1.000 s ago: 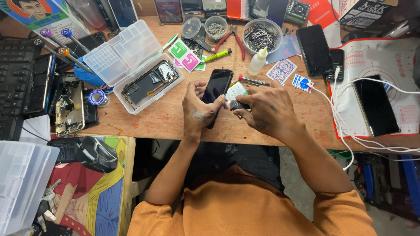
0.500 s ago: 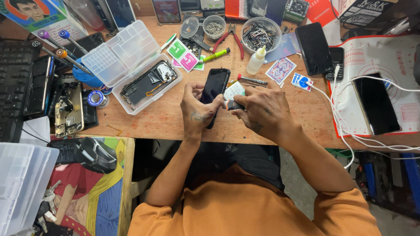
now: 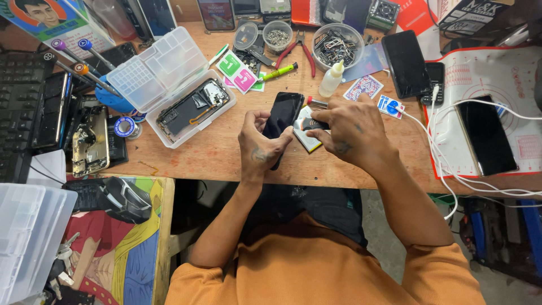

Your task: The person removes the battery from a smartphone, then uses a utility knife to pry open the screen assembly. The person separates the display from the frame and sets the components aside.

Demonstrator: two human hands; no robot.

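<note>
Gripped edgewise in left hand (image 3: pixel 261 151), slim black glass-fronted smartphone (image 3: pixel 282 116) tilted off wooden workbench (image 3: pixel 214 152), steadied while right hand (image 3: pixel 349 131) pinches small dark part (image 3: pixel 314 124) beside it.

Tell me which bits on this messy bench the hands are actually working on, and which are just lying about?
In use:
left hand holding the black phone
right hand on a small pack beside it

Lying about:
open parts box
red pliers
glue bottle
green marker
spare phone
</note>
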